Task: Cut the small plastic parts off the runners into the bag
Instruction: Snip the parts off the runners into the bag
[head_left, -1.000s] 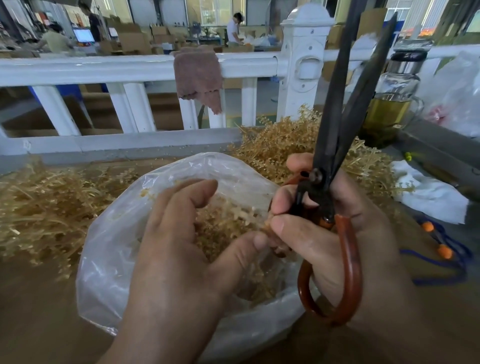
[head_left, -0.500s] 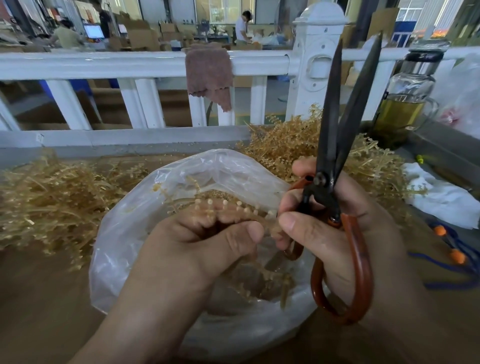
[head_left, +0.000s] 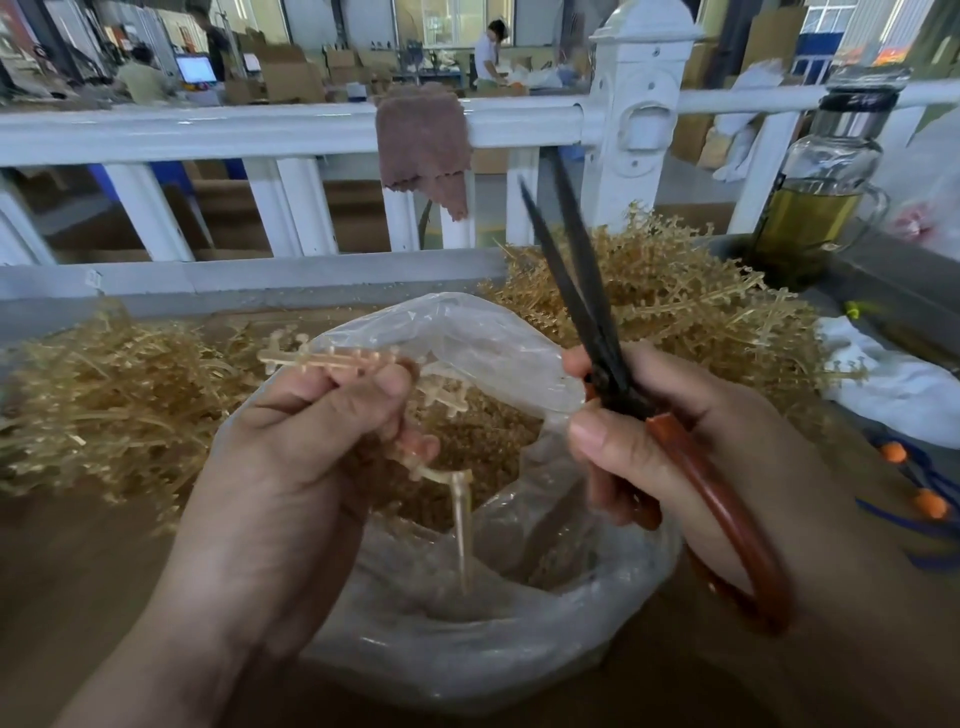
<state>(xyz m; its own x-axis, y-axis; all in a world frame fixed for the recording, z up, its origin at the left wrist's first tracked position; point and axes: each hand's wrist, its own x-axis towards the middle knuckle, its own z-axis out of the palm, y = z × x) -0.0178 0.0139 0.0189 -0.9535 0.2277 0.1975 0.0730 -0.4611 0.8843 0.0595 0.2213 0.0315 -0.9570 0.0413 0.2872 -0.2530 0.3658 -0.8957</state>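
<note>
The left hand (head_left: 306, 452) is now holding the runner (head_left: 332, 359) up above the bag's mouth, where half a second ago it was pressing it low against the opening, and the scissors (head_left: 584, 296) are now leaning up and to the left instead of to the right. The left fingers (head_left: 363, 387) are curling tightly around the middle of the runner; one studded arm is sticking out to the left just above them, another is showing just to their right, and a long thin stem is hanging below them into the open bag (head_left: 467, 654). The right hand (head_left: 685, 452) is gripping the scissors, its fingers wrapping through the orange-red handle loops, with the dark blades rising above them, slightly parted at the tips and apart from the runner. Cut small parts (head_left: 498, 447) are lying inside the bag, between and beneath both sets of fingers. The bag is sitting on the brown desk (head_left: 67, 582). Heaps of uncut runners are lying beyond the fingers, one on the left (head_left: 104, 400) and one on the right (head_left: 680, 296). Farther back, a brown cloth (head_left: 423, 143) is hanging over a white railing (head_left: 208, 130), and a glass bottle (head_left: 826, 197) is standing well to the right.
</note>
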